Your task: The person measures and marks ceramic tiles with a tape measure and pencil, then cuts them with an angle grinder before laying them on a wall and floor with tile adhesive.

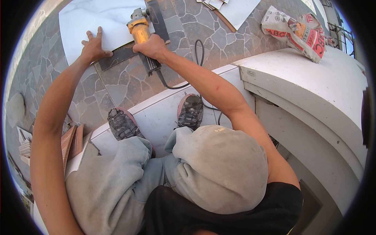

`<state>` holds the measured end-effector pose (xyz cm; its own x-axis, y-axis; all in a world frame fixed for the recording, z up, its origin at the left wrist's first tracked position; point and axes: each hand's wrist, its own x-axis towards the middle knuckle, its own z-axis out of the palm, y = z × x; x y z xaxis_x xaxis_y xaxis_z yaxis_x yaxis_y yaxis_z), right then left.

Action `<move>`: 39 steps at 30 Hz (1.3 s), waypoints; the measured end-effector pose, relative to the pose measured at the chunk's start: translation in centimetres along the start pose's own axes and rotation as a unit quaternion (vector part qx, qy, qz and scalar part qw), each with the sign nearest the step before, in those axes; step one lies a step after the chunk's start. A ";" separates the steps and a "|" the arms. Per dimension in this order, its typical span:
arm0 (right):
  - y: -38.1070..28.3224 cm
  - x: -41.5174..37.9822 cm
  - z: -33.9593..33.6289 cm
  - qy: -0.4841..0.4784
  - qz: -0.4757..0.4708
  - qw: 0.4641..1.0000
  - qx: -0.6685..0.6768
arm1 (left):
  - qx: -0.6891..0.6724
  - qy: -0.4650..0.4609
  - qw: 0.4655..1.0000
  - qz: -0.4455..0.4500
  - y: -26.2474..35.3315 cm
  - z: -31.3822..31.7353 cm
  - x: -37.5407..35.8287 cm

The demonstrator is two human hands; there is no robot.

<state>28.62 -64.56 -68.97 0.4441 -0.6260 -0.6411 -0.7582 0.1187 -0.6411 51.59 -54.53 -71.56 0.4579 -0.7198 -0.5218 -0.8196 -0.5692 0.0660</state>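
Right hand (152,48) clamps the yellow-and-black angle grinder (140,33); left hand (93,47), splayed wide, rests on the grey-veined white tile (100,19), best kept clear of the grinder's metal head (138,15)!

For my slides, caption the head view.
Right hand grips yellow metal-headed angle grinder; left hand rests on white marbled tile.

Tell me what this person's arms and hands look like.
The left hand and right hand are bare, with no gloves or watch visible. The right forearm bears a small mark; a short black sleeve covers that shoulder.
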 end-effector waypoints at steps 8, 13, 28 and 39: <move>0.2 0.4 0.0 0.008 -0.015 1.000 0.004 | -0.005 -0.004 1.000 -0.002 -0.2 0.1 -0.1; -0.2 0.7 0.2 0.009 -0.015 1.000 0.006 | -0.010 -0.001 1.000 -0.001 -0.1 0.0 -0.1; -0.1 -0.2 0.0 0.003 -0.004 1.000 -0.004 | -0.014 0.026 0.999 0.020 -0.7 0.7 0.2; 0.0 -0.3 0.0 -0.003 0.004 1.000 -0.001 | -0.007 0.026 1.000 0.016 -0.8 0.8 0.3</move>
<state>28.52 -64.32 -68.75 0.4403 -0.6207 -0.6487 -0.7633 0.1216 -0.6345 52.08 -53.97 -72.47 0.4495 -0.7570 -0.4742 -0.8294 -0.5508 0.0931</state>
